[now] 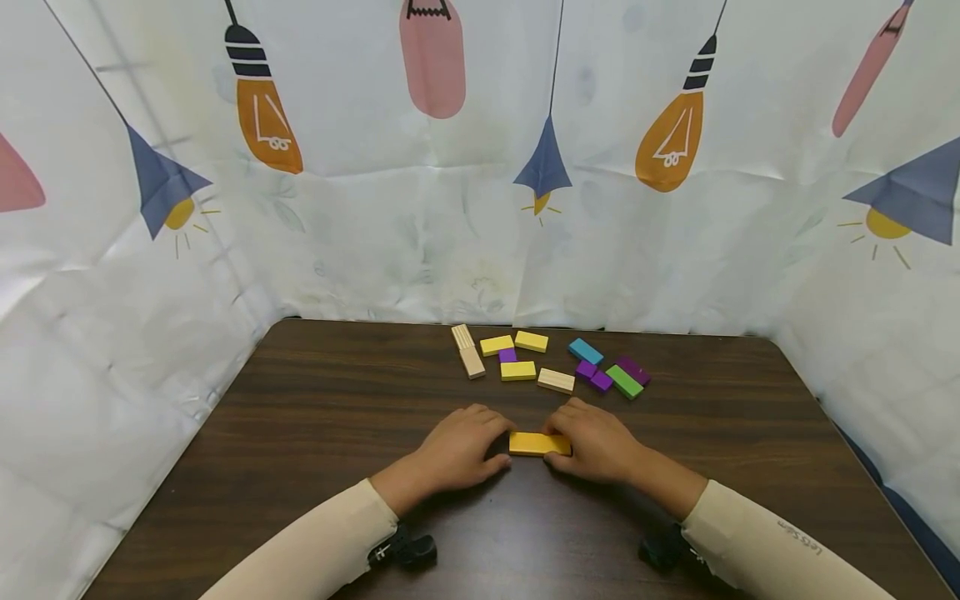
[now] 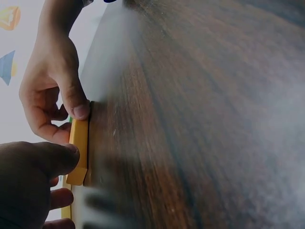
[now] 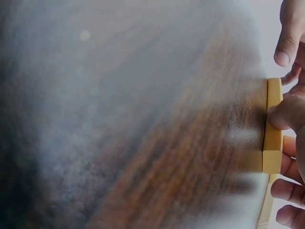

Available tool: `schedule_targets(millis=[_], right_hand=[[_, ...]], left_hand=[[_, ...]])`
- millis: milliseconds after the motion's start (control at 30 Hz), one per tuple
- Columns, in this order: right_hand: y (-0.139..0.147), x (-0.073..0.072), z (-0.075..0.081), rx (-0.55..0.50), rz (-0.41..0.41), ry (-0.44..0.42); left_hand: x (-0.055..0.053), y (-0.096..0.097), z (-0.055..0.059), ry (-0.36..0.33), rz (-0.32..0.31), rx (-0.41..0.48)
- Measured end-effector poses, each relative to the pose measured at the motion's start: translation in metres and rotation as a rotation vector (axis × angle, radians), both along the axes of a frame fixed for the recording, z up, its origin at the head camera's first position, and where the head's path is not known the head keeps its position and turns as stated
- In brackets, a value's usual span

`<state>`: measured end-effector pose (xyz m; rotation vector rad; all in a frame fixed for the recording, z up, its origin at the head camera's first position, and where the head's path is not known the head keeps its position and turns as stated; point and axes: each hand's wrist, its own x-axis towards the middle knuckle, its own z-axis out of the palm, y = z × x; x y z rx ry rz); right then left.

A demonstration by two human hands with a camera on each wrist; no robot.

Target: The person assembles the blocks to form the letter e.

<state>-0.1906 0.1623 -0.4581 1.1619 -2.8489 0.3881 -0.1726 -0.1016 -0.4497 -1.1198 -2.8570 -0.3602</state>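
An orange-yellow block (image 1: 529,443) lies flat on the dark wooden table, crosswise between the two hands. My right hand (image 1: 600,442) pinches it near its right end, thumb on the near side and fingers behind. In the right wrist view that thumb presses the face of the block (image 3: 273,136). The left hand (image 1: 461,450) is at the other end, fingertips close to the block's corner, with its thumb apart from it. Seen from the left wrist, the left thumb (image 2: 62,157) overlaps the block (image 2: 80,140); contact there is hard to judge.
Beyond the hands lie several loose blocks: yellow (image 1: 517,371), natural wood (image 1: 556,381), purple (image 1: 602,381), green (image 1: 625,382) and blue (image 1: 586,351). The table (image 1: 337,383) ends at a printed white cloth (image 1: 360,242) at the back and sides.
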Motion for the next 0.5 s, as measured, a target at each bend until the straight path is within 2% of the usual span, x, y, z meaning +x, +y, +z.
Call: schedule_targets(millis=[267, 500], right_hand=[[0.001, -0.001, 0.0, -0.015, -0.002, -0.002], [0.004, -0.01, 0.007, -0.029, -0.036, 0.01]], left_hand=[[-0.002, 0.006, -0.002, 0.014, -0.008, -0.017], [-0.003, 0.009, -0.004, 0.019, -0.013, -0.017]])
